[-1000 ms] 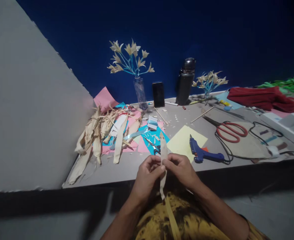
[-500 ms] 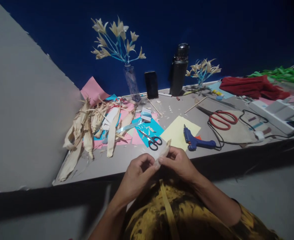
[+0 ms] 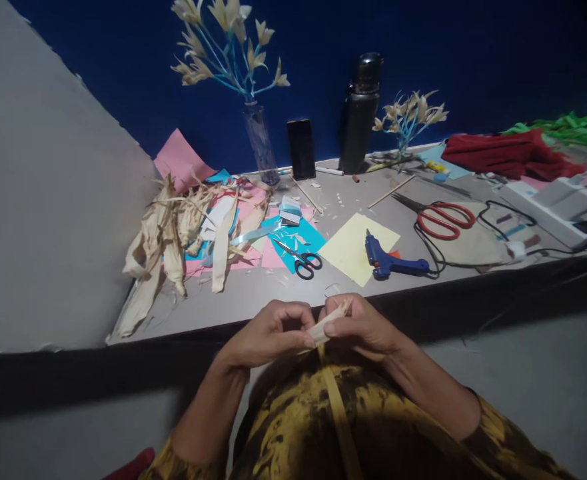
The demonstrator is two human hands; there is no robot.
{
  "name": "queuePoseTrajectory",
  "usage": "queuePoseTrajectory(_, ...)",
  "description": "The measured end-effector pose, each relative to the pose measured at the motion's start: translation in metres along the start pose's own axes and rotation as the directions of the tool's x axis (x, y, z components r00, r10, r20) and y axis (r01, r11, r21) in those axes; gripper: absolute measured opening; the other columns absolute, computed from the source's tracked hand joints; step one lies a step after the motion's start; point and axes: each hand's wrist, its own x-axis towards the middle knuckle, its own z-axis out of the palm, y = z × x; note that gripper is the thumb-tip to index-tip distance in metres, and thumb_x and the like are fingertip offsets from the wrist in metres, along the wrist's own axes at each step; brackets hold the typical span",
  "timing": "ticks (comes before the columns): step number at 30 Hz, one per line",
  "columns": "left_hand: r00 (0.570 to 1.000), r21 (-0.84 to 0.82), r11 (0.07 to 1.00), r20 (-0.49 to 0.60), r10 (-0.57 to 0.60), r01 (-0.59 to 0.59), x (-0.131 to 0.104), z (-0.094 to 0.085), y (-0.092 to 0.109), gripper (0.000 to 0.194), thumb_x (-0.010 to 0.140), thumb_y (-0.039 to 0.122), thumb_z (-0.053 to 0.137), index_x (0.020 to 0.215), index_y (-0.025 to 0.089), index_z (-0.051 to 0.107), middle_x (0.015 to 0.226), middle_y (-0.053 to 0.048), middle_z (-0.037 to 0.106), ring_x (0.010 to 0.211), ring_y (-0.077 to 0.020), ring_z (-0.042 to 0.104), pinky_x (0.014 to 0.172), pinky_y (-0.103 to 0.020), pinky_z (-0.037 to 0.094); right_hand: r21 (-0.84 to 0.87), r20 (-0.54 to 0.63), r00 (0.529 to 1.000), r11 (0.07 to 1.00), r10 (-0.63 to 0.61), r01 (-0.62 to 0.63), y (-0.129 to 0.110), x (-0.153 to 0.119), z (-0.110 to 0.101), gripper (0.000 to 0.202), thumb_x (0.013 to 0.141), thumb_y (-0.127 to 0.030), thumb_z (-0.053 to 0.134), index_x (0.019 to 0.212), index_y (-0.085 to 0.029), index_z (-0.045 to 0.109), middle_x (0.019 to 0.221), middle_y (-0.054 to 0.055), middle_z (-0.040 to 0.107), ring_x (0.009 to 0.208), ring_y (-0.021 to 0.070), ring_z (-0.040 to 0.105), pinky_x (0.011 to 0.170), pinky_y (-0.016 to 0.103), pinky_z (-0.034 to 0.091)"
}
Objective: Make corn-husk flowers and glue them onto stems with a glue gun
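Between my two hands is a pale strip of dried corn husk [image 3: 329, 325], held just in front of the table edge. My left hand [image 3: 273, 333] pinches its lower left end between thumb and fingers. With thumb and curled fingers my right hand [image 3: 366, 328] grips the upper right part. Small black-handled scissors [image 3: 307, 265] lie just beyond my hands on blue paper [image 3: 300, 233]. A blue glue gun [image 3: 388, 257] rests on its side, partly over a yellow paper sheet [image 3: 356, 247]. More dried husks [image 3: 176, 247] are heaped at the left.
Along the blue wall stand a glass vase [image 3: 262, 147] of husk flowers, a phone [image 3: 301, 150], a dark flask [image 3: 360, 120] and a smaller flower bunch [image 3: 410, 120]. To the right lie red-handled scissors [image 3: 446, 220], a red cloth [image 3: 513, 157] and a white power strip [image 3: 548, 207] with black cords.
The view has tilted down, so the table sits higher in the picture. The husk strip has turned from steep to more level, and both hands stay on it.
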Motion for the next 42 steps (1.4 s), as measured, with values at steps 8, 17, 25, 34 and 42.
queuePoseTrajectory(8, 0.993, -0.088, 0.99, 0.066, -0.102, 0.107, 0.013, -0.027, 0.019, 0.023, 0.07, 0.034, 0.08, 0.071, 0.015, 0.067, 0.065, -0.002, 0.054, 0.054, -0.0108, 0.041, 0.05, -0.022, 0.027, -0.084, 0.031, 0.988, 0.985, -0.151, 0.153, -0.043, 0.004, -0.007, 0.053, 0.06, -0.055, 0.087, 0.09, -0.015, 0.067, 0.083, 0.004, 0.063, 0.067, 0.0119, 0.054, 0.06, 0.023, 0.042)
queuePoseTrajectory(17, 0.987, 0.092, 0.996, 0.16, -0.029, 0.014, 0.04, -0.047, 0.056, 0.012, 0.068, 0.024, 0.081, 0.07, 0.015, 0.074, 0.067, -0.004, 0.061, 0.062, -0.0146, 0.05, 0.057, -0.023, 0.038, -0.28, -0.049, 0.98, 0.945, -0.191, 0.17, -0.049, 0.029, 0.009, 0.038, 0.057, -0.035, 0.089, 0.067, -0.016, 0.058, 0.059, -0.004, 0.055, 0.053, 0.0081, 0.044, 0.051, 0.021, 0.032)
queuePoseTrajectory(25, 0.983, -0.068, 0.985, -0.103, 0.153, -0.16, 0.081, -0.083, 0.089, 0.021, 0.062, 0.025, 0.086, 0.065, 0.014, 0.068, 0.06, -0.004, 0.063, 0.052, -0.0136, 0.055, 0.051, -0.023, 0.04, -0.656, -0.201, 0.755, 0.658, -0.624, 0.369, -0.135, -0.001, -0.038, 0.028, 0.069, -0.04, 0.08, 0.077, -0.019, 0.062, 0.071, 0.0, 0.06, 0.064, 0.0132, 0.052, 0.059, 0.026, 0.04)
queuePoseTrajectory(34, 0.942, -0.243, 0.941, -0.294, 0.162, -0.237, 0.125, -0.109, 0.04, 0.029, 0.07, 0.033, 0.083, 0.069, 0.013, 0.063, 0.057, 0.0, 0.058, 0.049, -0.0089, 0.052, 0.053, -0.021, 0.045, -0.942, 0.03, 0.863, -0.302, -0.504, -0.144, -0.108, -0.051, -0.129, 0.015, 0.083, -0.029, 0.067, 0.095, -0.022, 0.066, 0.097, 0.008, 0.068, 0.092, 0.0252, 0.062, 0.078, 0.035, 0.047)
queuePoseTrajectory(42, 0.906, -0.262, 0.934, -0.407, 0.121, -0.242, 0.124, -0.107, 0.036, 0.022, 0.073, 0.029, 0.08, 0.074, 0.011, 0.067, 0.061, -0.001, 0.06, 0.05, -0.0083, 0.051, 0.053, -0.021, 0.044, -0.845, 0.005, 0.825, -0.444, -0.565, -0.299, -0.127, -0.011, -0.152, 0.011, 0.087, -0.029, 0.062, 0.094, -0.021, 0.068, 0.094, 0.008, 0.067, 0.091, 0.0247, 0.061, 0.075, 0.033, 0.045)
